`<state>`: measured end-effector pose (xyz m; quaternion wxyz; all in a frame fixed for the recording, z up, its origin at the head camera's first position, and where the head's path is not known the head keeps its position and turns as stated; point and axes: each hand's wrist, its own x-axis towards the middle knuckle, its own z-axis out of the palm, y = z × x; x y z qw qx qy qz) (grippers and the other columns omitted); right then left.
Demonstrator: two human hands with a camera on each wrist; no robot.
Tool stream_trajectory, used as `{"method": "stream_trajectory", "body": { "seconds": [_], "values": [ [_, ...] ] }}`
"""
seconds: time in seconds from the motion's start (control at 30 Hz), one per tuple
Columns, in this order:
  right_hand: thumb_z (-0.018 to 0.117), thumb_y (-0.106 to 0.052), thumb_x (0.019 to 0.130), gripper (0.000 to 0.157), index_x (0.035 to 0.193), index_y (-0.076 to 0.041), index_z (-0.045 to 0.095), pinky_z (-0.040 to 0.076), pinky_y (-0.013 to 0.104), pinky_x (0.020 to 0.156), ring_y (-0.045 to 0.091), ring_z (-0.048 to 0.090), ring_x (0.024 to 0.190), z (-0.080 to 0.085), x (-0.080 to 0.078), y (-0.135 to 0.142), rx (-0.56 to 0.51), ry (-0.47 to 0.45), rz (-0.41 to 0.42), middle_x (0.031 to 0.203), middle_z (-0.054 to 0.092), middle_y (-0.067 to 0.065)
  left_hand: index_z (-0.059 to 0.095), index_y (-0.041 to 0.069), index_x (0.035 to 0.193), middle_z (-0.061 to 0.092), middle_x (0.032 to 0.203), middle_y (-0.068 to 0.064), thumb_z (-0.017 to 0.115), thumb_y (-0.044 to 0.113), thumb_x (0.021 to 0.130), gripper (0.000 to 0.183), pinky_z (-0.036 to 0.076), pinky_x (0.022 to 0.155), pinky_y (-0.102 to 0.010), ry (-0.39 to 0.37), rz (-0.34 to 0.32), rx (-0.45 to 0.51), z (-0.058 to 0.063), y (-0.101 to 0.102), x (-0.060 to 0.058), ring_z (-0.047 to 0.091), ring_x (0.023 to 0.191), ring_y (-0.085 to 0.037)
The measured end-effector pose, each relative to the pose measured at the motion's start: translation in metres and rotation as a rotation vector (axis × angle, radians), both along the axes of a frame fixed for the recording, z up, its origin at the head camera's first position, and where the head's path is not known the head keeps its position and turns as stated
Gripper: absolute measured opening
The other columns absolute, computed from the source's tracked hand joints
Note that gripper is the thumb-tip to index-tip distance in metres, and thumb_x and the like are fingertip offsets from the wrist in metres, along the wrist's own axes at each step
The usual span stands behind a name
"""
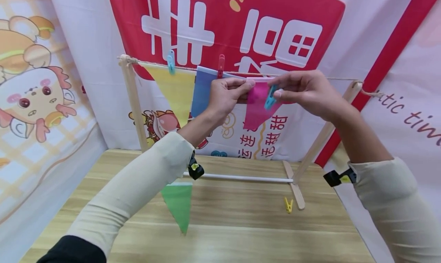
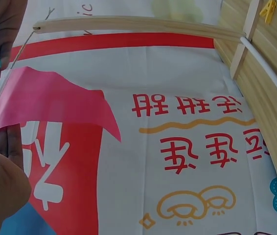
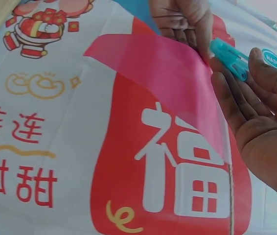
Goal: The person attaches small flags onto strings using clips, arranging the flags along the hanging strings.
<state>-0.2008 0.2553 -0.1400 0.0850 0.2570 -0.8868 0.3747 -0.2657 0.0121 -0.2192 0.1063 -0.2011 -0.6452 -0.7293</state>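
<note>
My left hand (image 1: 224, 96) pinches the upper left corner of a pink pennant (image 1: 256, 108) between thumb and fingers, right at the string (image 1: 330, 78). The pennant's point hangs down. A teal clothespin (image 1: 270, 97) is held between the thumb and fingers of my right hand (image 1: 310, 89), in front of the pennant's upper right part. In the right wrist view the clothespin (image 3: 231, 59) lies close to the pennant's white top edge. To the left, a blue pennant (image 1: 203, 94) hangs under a red clothespin (image 1: 221, 66), and a yellow pennant (image 1: 177, 90) under a light blue clothespin (image 1: 171, 62).
Two wooden posts, left (image 1: 134, 102) and right (image 1: 318, 140), carry the string, with a white rod (image 1: 244, 177) low between them. On the wooden table (image 1: 241, 236) lie a green pennant (image 1: 180, 203) and a yellow clothespin (image 1: 288, 205). A printed cloth (image 1: 117, 113) hangs behind.
</note>
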Motion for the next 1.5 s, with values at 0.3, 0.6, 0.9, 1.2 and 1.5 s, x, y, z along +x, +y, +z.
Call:
{"method": "stream_trajectory", "body": {
  "seconds": [0.3,0.6,0.9,1.2,1.5],
  "values": [
    [0.078,-0.019,0.109,0.033,0.139,-0.007,0.078,0.062,0.011,0.09,0.007,0.081,0.099,0.021,-0.011,0.001,-0.078,0.137,-0.038,0.112,0.083,-0.013,0.084,0.006,0.13,0.087,0.119,-0.013,0.085,0.024,0.103,0.032,0.071,0.096,-0.035,-0.022,0.018,0.016,0.0,0.002,0.0,0.087,0.105,-0.027],
    [0.08,-0.031,0.107,0.033,0.131,-0.008,0.083,0.064,0.019,0.1,0.006,0.08,0.105,0.03,-0.024,-0.01,-0.155,0.24,-0.166,0.12,0.083,-0.002,0.084,0.005,0.13,0.087,0.118,-0.016,0.085,0.021,0.104,0.031,0.071,0.095,-0.035,0.001,0.012,0.031,0.0,0.004,0.0,0.088,0.105,-0.029],
    [0.079,-0.033,0.107,0.032,0.126,-0.008,0.084,0.064,0.018,0.097,0.006,0.077,0.099,0.035,-0.04,-0.019,-0.115,0.278,-0.209,0.113,0.082,0.0,0.085,0.007,0.129,0.087,0.119,-0.014,0.085,0.024,0.104,0.03,0.071,0.095,-0.035,0.004,0.019,0.027,0.001,0.006,-0.001,0.087,0.105,-0.027],
    [0.076,-0.035,0.108,0.035,0.13,-0.008,0.083,0.065,0.02,0.097,0.007,0.076,0.099,0.033,-0.049,-0.021,-0.07,0.216,-0.234,0.112,0.079,-0.003,0.086,0.009,0.129,0.088,0.117,-0.012,0.085,0.025,0.104,0.029,0.071,0.096,-0.034,0.002,0.026,0.022,0.001,0.007,-0.002,0.088,0.103,-0.025],
    [0.077,-0.036,0.107,0.036,0.131,-0.009,0.083,0.066,0.024,0.1,0.004,0.077,0.096,0.034,-0.053,-0.024,-0.035,0.188,-0.241,0.118,0.082,0.005,0.085,0.01,0.13,0.088,0.118,-0.012,0.085,0.025,0.104,0.03,0.071,0.096,-0.034,0.005,0.016,0.025,0.002,0.007,-0.002,0.087,0.103,-0.025]
  ]
}}
